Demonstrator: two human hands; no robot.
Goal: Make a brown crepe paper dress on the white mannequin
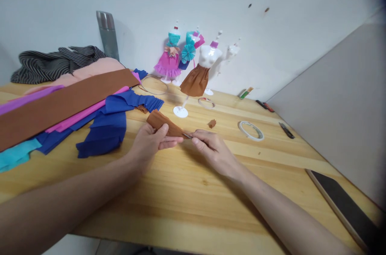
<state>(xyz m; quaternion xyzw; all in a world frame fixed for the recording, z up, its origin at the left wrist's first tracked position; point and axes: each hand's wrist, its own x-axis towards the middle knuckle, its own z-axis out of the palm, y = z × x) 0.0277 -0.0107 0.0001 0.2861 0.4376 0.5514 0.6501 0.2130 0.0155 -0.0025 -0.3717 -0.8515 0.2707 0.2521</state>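
Between the left grip and the right grip, over the worktop, is a brown strip, which the left pinches between thumb and fingers while the right holds a metal tool at the strip's nearer end. The strip looks like thin crinkled paper, so it should be light, soft and easily torn or creased; a gentle, flat pinch along its middle, away from the tool, should suit it.

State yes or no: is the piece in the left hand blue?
No, the left hand holds a brown piece, while the blue material lies apart on the table.
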